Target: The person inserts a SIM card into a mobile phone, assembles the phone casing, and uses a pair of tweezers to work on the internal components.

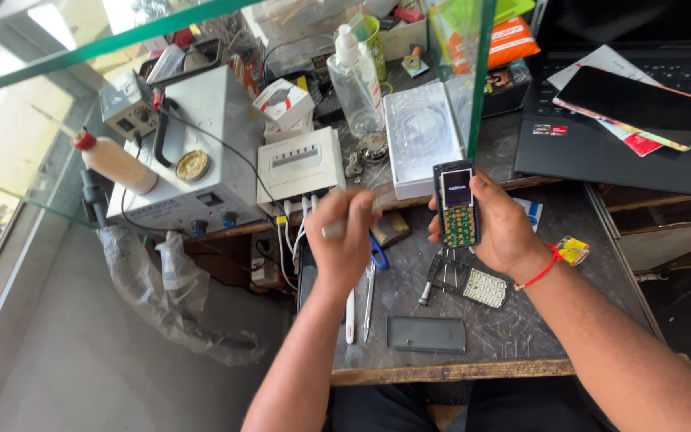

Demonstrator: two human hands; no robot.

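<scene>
Right hand (499, 228), one opened phone (457, 205)

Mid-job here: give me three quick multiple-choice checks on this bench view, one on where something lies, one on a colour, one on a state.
1. Where does the loose white keypad lie?
A. on the laptop
B. on the bench below the right hand
C. on the floor

2. What colour is the thread on the right wrist?
A. red
B. green
C. black

3. The phone's screen is:
A. dark
B. lit
C. missing

Answers: 1 B, it rests on the bench under the right hand. 2 A, the thread is red. 3 B, the opened phone shows a lit display.
</scene>
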